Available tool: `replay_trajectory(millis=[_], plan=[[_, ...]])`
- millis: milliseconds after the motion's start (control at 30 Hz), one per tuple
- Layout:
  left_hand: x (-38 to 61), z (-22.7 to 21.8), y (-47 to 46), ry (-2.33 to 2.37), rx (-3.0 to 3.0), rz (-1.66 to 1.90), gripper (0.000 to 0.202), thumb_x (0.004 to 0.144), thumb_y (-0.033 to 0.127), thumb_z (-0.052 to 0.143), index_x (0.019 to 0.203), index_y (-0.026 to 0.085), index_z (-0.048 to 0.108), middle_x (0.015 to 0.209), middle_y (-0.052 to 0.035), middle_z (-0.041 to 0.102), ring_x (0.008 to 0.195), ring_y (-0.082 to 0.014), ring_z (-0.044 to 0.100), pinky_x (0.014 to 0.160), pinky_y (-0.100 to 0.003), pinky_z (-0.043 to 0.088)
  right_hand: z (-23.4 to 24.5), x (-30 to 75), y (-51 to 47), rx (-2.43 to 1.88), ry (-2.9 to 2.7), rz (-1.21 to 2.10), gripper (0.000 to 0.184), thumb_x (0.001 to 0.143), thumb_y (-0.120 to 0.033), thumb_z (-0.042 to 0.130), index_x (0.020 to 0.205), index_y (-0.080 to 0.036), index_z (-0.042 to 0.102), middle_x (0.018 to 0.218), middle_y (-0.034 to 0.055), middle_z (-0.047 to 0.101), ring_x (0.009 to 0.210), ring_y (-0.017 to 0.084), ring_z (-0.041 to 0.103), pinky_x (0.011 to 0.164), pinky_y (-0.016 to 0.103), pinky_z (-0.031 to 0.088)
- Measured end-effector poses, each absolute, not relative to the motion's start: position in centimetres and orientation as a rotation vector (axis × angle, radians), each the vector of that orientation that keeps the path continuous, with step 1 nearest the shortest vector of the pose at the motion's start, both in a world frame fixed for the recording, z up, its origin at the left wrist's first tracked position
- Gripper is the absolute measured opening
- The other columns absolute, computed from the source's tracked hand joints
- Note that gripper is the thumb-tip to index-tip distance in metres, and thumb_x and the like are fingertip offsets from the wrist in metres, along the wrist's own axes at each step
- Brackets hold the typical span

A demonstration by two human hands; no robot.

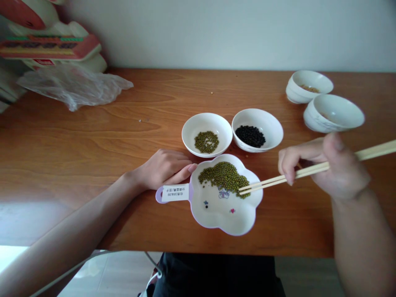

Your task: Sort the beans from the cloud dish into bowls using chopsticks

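On the table [148, 136], beans [224, 175] lie in the far half of a dish [239, 222]. Left of it rests the left hand [167, 169]; right of it, the right hand [337, 171] with chopsticks [309, 170] over it. Behind, a left bowl [201, 124] adjoins a right bowl [274, 131]. Other bowls [345, 113] stand farther right; a bag [83, 88] lies far left.

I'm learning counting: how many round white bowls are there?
4: a green-bean bowl beyond the flower-shaped dish, a black-bean bowl to that bowl's right, and farther right, a rear bowl and a nearer bowl.
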State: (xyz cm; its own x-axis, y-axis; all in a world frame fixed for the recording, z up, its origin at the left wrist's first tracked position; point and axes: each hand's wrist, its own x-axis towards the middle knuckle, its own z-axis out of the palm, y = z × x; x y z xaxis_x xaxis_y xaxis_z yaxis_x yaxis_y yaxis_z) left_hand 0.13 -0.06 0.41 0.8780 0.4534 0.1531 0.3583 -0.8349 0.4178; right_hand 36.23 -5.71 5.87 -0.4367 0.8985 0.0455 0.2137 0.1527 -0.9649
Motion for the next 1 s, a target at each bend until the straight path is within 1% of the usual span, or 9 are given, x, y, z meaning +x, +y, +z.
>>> replay_trajectory(millis=[133, 300, 433, 633, 800, 900, 1000], plan=[[0.0, 0.3, 0.1, 0.597, 2.683, 0.344, 0.037, 0.107, 0.027, 0.037, 0.074, 0.019, 0.051, 0.071, -0.0007, 0.056, 0.063, -0.0129, 0.051, 0.062, -0.029, 0.038, 5.8, 35.5, -6.0, -1.082, -1.786, 1.273, 0.077, 0.101, -0.068, 0.027, 0.062, -0.021, 0.074, 0.055, 0.0078, 0.065, 0.052, 0.020, 0.059, 0.054, 0.038, 0.041], [-0.2, 0.2, 0.2, 0.596, 2.691, 0.338, 0.038, 0.107, 0.027, 0.037, 0.073, 0.019, 0.052, 0.072, -0.0014, 0.058, 0.064, -0.0137, 0.051, 0.063, -0.029, 0.039, 6.0, 35.1, -6.2, -0.963, -1.709, 1.274, 0.075, 0.101, -0.065, 0.026, 0.064, -0.023, 0.076, 0.050, 0.0071, 0.063, 0.045, 0.020, 0.053, 0.046, 0.039, 0.034], [-0.1, 0.4, 0.1, 0.591, 2.698, 0.346, 0.038, 0.106, 0.027, 0.038, 0.072, 0.019, 0.054, 0.072, -0.0016, 0.059, 0.064, -0.0138, 0.053, 0.063, -0.029, 0.040, 6.1, 35.1, -6.4, -0.933, -1.742, 1.329, 0.077, 0.102, -0.065, 0.024, 0.061, -0.023, 0.073, 0.050, 0.0072, 0.063, 0.042, 0.019, 0.051, 0.044, 0.038, 0.033], [0.0, 0.4, 0.1, 0.587, 2.710, 0.358, 0.040, 0.107, 0.028, 0.037, 0.071, 0.019, 0.054, 0.071, -0.0020, 0.060, 0.063, -0.0139, 0.054, 0.062, -0.028, 0.041, 5.7, 35.0, -6.4, -0.998, -1.824, 1.314, 0.076, 0.104, -0.062, 0.026, 0.058, -0.023, 0.071, 0.051, 0.0060, 0.063, 0.045, 0.018, 0.056, 0.047, 0.037, 0.039], [-0.1, 0.3, 0.1, 0.591, 2.711, 0.338, 0.040, 0.107, 0.028, 0.036, 0.072, 0.019, 0.053, 0.071, -0.0019, 0.059, 0.063, -0.0138, 0.052, 0.063, -0.029, 0.041, 5.7, 35.0, -6.3, -0.951, -1.690, 1.256, 0.075, 0.105, -0.058, 0.024, 0.063, -0.022, 0.075, 0.050, 0.0064, 0.063, 0.044, 0.018, 0.055, 0.047, 0.037, 0.038], [0.0, 0.4, 0.1, 0.583, 2.708, 0.346, 0.040, 0.107, 0.027, 0.036, 0.072, 0.019, 0.054, 0.070, -0.0018, 0.059, 0.063, -0.0135, 0.053, 0.062, -0.029, 0.041, 5.8, 34.9, -6.5, -0.893, -1.699, 1.323, 0.075, 0.105, -0.058, 0.024, 0.063, -0.021, 0.075, 0.050, 0.0065, 0.063, 0.043, 0.017, 0.054, 0.046, 0.036, 0.037], [0.1, 0.6, 0.1, 0.579, 2.702, 0.360, 0.039, 0.106, 0.027, 0.037, 0.072, 0.019, 0.055, 0.071, -0.0021, 0.060, 0.064, -0.0137, 0.056, 0.063, -0.028, 0.043, 5.5, 34.6, -6.6, -0.876, -1.786, 1.399, 0.075, 0.105, -0.059, 0.025, 0.062, -0.021, 0.073, 0.053, 0.0070, 0.064, 0.045, 0.016, 0.055, 0.048, 0.035, 0.039]])
